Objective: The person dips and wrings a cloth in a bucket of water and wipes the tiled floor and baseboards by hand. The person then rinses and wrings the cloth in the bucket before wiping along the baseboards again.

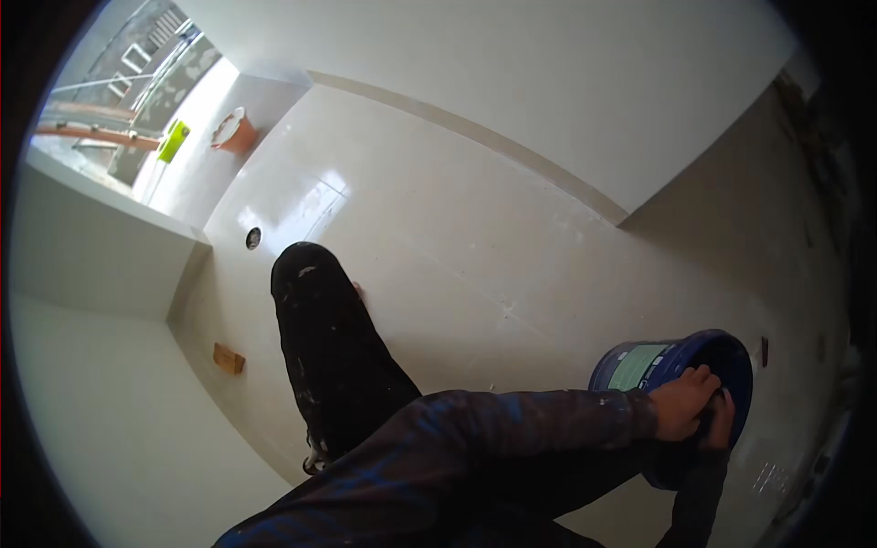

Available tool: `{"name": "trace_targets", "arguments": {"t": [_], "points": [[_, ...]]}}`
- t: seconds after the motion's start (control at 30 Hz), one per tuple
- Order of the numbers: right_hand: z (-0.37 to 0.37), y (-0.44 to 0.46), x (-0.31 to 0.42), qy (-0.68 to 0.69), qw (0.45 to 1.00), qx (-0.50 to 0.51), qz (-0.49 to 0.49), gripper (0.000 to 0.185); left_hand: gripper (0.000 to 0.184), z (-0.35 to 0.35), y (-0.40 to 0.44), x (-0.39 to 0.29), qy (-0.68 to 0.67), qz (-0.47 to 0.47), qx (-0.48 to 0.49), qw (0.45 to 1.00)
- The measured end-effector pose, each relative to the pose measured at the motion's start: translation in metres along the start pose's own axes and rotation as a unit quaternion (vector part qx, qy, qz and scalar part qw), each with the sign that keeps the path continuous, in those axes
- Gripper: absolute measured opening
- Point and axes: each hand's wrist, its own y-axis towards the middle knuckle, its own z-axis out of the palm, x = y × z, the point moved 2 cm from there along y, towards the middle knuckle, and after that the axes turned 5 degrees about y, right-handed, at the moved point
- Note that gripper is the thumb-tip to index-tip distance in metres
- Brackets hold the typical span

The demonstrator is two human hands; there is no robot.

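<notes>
A dark blue bucket [630, 370] with a pale green label stands on the floor at the right. My left hand [683, 403] reaches across to its open mouth, fingers curled over the rim area. Against it is my right hand [721, 422], its fingers bent too, so the two hands meet at the bucket's opening. Whatever lies between them is hidden by the fingers and shadow. The bucket's inside looks dark, and its contents cannot be made out.
My bent knee [315, 283] in dark trousers rises at centre left. A wooden block [228, 358] lies by the left wall. Beyond a floor drain [254, 238], an orange bucket [236, 133] and a yellow-green object [172, 142] stand near the opening. A wall corner [621, 222] juts in.
</notes>
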Motion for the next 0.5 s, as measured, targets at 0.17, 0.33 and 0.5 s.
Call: {"name": "trace_targets", "arguments": {"t": [0.17,0.33,0.5], "points": [[-0.013,-0.077,0.089,0.024,0.959,-0.234,-0.156,0.056,0.111,0.068,0.066,0.052,0.029,-0.008,0.098,0.995],[-0.096,-0.071,0.098,0.121,0.945,-0.208,-0.222,0.065,0.1,0.088,0.078,0.059,-0.006,-0.002,0.151,0.989],[-0.089,-0.086,0.099,-0.285,0.891,-0.251,-0.249,0.058,0.08,0.093,0.079,0.061,-0.002,-0.063,0.119,0.991]]}}
